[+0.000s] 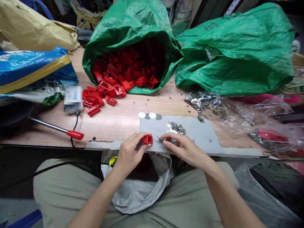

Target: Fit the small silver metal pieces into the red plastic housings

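Observation:
Between the thumb and fingers of my left hand (130,148) is a red plastic part (148,139), held at the table's front edge with its open end facing right. Just right of it, my right hand (181,146) pinches a thin, small metal piece (160,138), its tip pointing at the red part but apart from it. Both hands are over a grey mat (199,136). Behind the right hand lies a pile of small shiny metal pieces (177,128). The exact shape of the pinched piece is too small to make out.
A green sack (133,22) spills red parts (93,98) onto the table; another green sack (237,57) stands right. A red-handled lever (75,135) juts out left. Clear plastic bags (263,110) lie right. A pale sack (140,193) hangs open below the edge.

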A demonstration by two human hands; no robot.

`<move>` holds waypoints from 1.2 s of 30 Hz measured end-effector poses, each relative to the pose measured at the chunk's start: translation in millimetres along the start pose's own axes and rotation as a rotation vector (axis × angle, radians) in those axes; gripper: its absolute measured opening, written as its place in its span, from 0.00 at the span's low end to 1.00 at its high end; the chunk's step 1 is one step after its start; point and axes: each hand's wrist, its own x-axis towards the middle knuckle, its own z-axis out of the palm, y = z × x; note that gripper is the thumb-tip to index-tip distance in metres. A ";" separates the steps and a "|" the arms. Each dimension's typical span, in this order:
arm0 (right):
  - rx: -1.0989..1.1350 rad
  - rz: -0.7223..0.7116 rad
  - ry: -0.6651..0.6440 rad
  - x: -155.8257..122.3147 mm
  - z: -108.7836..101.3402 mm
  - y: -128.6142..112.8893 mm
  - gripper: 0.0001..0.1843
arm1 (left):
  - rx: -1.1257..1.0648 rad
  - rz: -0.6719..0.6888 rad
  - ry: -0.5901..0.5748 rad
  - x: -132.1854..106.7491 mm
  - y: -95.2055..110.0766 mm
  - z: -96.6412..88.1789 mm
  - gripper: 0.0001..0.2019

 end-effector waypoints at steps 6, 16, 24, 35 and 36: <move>-0.114 -0.152 -0.019 1.9 3.6 -0.3 0.15 | 0.052 0.063 0.003 0.4 3.7 0.3 0.16; -0.351 -0.315 0.111 -0.8 14.7 3.9 0.15 | 0.081 0.094 0.002 0.7 5.0 1.3 0.19; -0.456 -0.402 0.118 -3.7 17.5 4.7 0.15 | 0.096 0.100 -0.003 0.9 5.9 1.8 0.19; -0.554 -0.472 0.140 0.3 25.3 6.5 0.14 | 0.142 0.142 -0.022 0.2 1.8 0.6 0.21; -0.488 -0.476 0.155 1.3 24.4 8.1 0.14 | 0.149 0.143 -0.018 0.0 1.6 0.4 0.21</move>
